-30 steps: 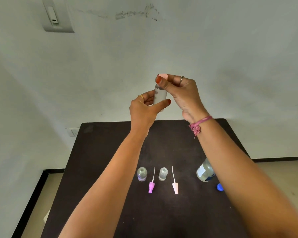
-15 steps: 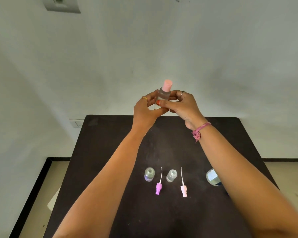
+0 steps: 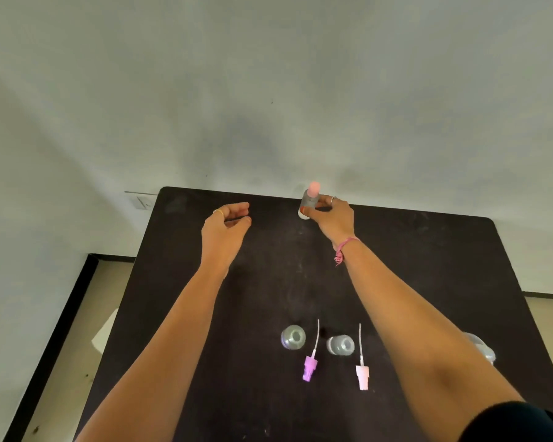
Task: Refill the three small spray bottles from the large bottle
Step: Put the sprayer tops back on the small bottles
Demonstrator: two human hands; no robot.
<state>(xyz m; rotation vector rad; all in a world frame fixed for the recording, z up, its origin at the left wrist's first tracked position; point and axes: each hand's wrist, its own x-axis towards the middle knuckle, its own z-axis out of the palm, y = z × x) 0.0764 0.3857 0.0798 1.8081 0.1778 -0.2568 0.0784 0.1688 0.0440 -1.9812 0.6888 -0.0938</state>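
My right hand (image 3: 331,216) grips a small clear spray bottle (image 3: 309,200) with a pink cap, upright at the far edge of the dark table (image 3: 268,282). My left hand (image 3: 225,226) hovers to the left of it, fingers loosely curled and holding nothing. Two small uncapped bottles (image 3: 293,337) (image 3: 340,345) stand near the front. A purple spray head (image 3: 309,366) and a pale pink spray head (image 3: 362,374) lie beside them, tubes pointing away from me. The large clear bottle (image 3: 481,347) shows partly behind my right forearm.
A pale wall rises right behind the table's far edge. Beige floor with a black skirting strip (image 3: 61,330) runs along the table's left side, and a white object (image 3: 104,333) sits there below the table edge.
My left hand has let go of the pink-capped bottle and moved left. My right hand has carried the bottle down to the far edge of the table. The camera tilted downward.
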